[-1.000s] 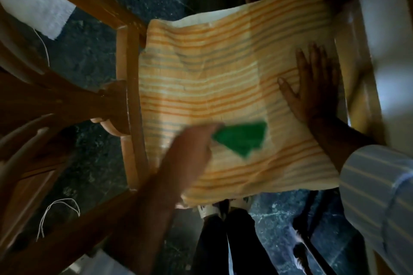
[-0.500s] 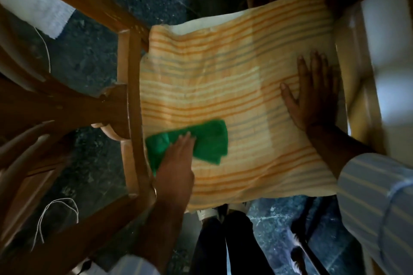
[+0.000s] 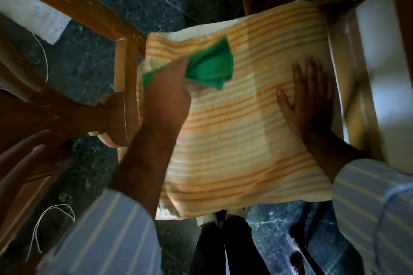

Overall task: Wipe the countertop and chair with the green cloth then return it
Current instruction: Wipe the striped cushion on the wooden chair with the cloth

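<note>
The chair's seat cushion (image 3: pixel 234 140) is covered in orange and pale striped fabric and fills the middle of the head view. The green cloth (image 3: pixel 212 67) lies bunched on the cushion's far left part. My left hand (image 3: pixel 167 94) grips the cloth's near edge and presses it onto the cushion. Flat on the cushion's right side lies my right hand (image 3: pixel 310 105), fingers spread, holding nothing. The chair's wooden frame (image 3: pixel 125 69) runs along the cushion's left edge.
A second wooden chair (image 3: pixel 44 114) stands close on the left. A white cloth (image 3: pixel 35 13) hangs at the top left. A pale wooden piece (image 3: pixel 380 69) borders the right. Dark stone floor (image 3: pixel 93 56) lies below, with my legs (image 3: pixel 221 245) at the bottom.
My left hand has swept the green cloth from the cushion's near left edge up to its far left part. My right hand stays flat on the right side.
</note>
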